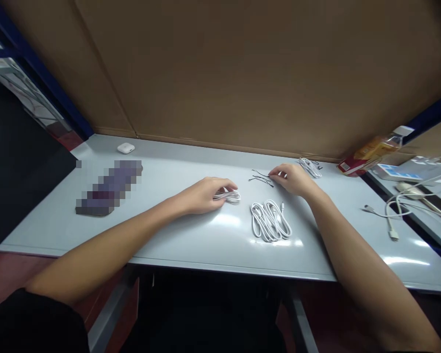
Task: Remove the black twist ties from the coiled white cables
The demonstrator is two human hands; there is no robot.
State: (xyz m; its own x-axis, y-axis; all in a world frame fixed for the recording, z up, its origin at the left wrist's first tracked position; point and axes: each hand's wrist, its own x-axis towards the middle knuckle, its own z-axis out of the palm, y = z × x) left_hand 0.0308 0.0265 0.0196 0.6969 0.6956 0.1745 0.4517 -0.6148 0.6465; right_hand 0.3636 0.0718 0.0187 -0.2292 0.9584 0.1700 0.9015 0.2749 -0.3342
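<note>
My left hand (210, 195) is closed around a coiled white cable (232, 196) that rests on the table. My right hand (289, 178) reaches toward the back of the table, its thumb and fingertips pinched at the end of a thin black twist tie (261, 173). Several more black twist ties (263, 181) lie loosely beside those fingertips. Between my forearms, nearer to me, lie more coiled white cables (270, 220), side by side. Just behind my right hand is another white cable coil (310, 167) with a black tie near it.
A white earbud case (126, 147) and a blurred-out dark flat object (110, 189) lie at the left. Toward the right are a bottle (385, 146) with a white cap and loose white cables (389, 211) trailing over the table edge. A brown panel (242, 73) closes off the back.
</note>
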